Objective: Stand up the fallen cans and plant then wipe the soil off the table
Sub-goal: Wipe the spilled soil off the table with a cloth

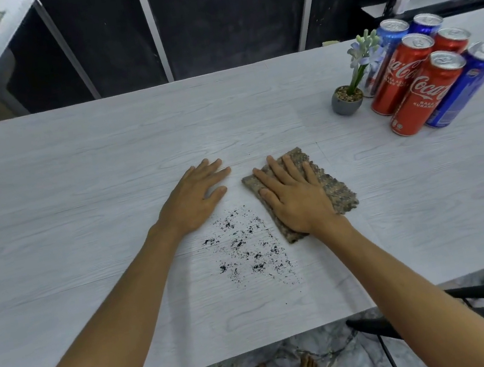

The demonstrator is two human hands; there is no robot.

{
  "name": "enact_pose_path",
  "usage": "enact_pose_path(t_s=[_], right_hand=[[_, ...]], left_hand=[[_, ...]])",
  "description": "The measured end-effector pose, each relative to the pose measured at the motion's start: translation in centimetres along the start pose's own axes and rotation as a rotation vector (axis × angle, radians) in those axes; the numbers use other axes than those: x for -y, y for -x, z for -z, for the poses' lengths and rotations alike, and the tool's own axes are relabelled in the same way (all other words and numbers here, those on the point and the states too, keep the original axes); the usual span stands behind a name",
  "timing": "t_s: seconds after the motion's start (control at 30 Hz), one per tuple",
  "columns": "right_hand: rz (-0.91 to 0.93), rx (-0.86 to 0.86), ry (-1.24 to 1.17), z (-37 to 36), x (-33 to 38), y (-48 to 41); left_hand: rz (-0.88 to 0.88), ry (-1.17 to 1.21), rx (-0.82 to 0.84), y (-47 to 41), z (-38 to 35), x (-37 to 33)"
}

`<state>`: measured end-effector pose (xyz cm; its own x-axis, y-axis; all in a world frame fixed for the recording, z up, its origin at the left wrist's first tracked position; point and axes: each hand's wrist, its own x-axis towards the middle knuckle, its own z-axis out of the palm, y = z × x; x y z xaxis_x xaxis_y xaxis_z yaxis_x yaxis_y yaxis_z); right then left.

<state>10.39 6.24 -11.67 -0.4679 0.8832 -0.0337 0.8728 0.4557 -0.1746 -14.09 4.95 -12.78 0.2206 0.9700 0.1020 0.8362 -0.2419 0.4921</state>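
Red cans (424, 94) three, blue cans (462, 89) three

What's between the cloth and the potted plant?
Nothing. The head view shows only bare table from the cloth to the potted plant; the soil lies on the cloth's other side.

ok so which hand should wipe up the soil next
Right. The right hand lies flat on the speckled brown cloth, just right of the scattered black soil, so a leftward sweep would likely reach it. The left hand rests bare on the pale wood-grain table.
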Motion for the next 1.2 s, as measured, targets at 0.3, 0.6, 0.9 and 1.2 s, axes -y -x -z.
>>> enact_pose_path(t_s=[0.3, 0.6, 0.9, 1.2], right_hand=[[-0.045, -0.107, -0.278, 0.3, -1.2, 5.5], [-0.001, -0.072, -0.277, -0.5, 4.5, 10.4], [-0.225, -0.065, -0.060, -0.9, 2.8, 8.0], [-0.214, -0.076, -0.049, -0.7, 2.2, 8.3]], left_hand=[[0.029, 0.091, 0.016, 0.8, 0.8, 0.0], [0.004, -0.001, 0.005, 2.9, 0.6, 0.3], [0.013, -0.023, -0.013, 2.8, 0.3, 0.2], [0.015, -0.019, -0.005, 2.9, 0.5, 0.1]])
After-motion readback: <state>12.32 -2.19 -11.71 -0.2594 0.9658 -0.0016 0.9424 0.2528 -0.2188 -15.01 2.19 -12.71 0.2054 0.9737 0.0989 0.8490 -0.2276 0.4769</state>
